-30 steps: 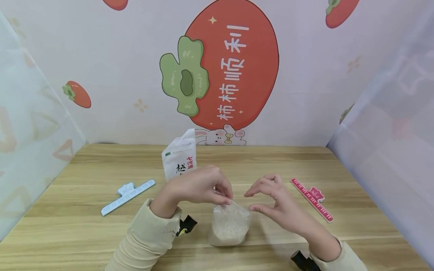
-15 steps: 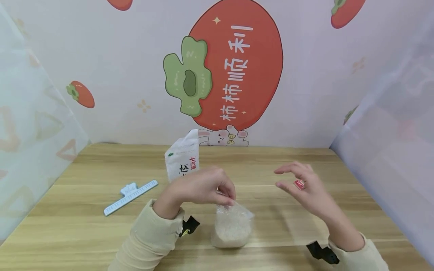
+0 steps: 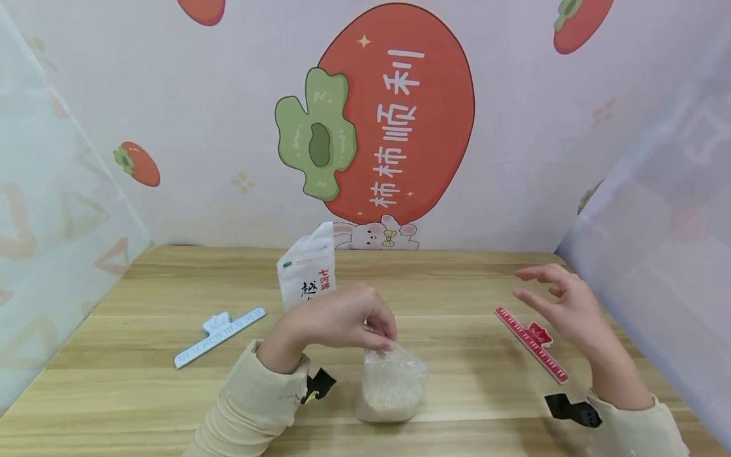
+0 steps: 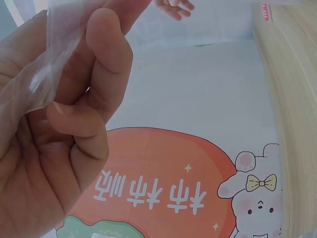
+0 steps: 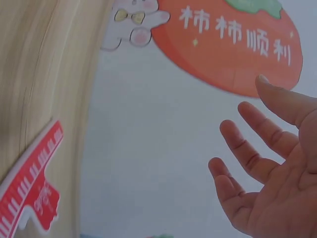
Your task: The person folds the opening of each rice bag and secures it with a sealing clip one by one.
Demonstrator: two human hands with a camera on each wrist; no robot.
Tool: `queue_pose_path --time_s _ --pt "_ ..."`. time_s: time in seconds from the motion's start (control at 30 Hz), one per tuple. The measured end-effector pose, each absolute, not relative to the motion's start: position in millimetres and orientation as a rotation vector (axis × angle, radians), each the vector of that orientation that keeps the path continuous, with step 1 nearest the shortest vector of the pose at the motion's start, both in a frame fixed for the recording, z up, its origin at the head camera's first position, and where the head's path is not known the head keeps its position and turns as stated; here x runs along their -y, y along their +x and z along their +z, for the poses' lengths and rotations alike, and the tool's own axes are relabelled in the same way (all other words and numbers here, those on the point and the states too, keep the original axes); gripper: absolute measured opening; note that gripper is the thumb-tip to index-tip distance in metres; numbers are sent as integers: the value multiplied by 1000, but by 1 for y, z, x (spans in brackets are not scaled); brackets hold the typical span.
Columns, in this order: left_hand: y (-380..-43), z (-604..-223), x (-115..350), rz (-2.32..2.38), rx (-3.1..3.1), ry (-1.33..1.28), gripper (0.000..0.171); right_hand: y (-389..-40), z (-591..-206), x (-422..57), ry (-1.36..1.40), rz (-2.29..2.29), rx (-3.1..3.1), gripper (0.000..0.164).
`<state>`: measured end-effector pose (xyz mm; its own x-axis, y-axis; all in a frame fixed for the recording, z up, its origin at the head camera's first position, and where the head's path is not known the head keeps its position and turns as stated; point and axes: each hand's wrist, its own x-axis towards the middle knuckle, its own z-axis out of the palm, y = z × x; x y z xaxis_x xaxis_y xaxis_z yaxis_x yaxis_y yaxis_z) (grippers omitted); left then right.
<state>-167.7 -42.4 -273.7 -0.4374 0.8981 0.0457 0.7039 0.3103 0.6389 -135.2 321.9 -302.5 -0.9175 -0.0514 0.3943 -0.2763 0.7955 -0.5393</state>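
The head view faces forward and down from farther back, across the tabletop [image 3: 445, 285] to the printed backdrop [image 3: 514, 158]. The wrist views sit close — one at the left hand [image 4: 74, 124], one at the right hand [image 5: 280, 191] — and tip sideways in opposite directions, facing the persimmon print [image 3: 365, 114] all three share.

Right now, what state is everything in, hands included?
Clear bag, upright, holding pale grains, top pinched.
White printed bag, upright, lower part hidden.
Blue clip, lying flat, clamping nothing.
Red clip, lying flat, clamping nothing.
Left hand, pinching clear bag's top.
Right hand, in the air, holding nothing.
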Motion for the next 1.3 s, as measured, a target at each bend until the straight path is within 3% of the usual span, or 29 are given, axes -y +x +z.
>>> queue_pose_path --time_s 0.53,0.77,1.3 --pt "-168 -276 42 860 -2259 1439 4 -153 -329 -380 111 853 2900 42" --pt "-168 -276 42 870 -2259 1434 4 -158 -345 -394 190 809 2963 36" --pt "-168 -277 42 860 -2258 1426 5 -160 -363 -406 235 863 3180 41"
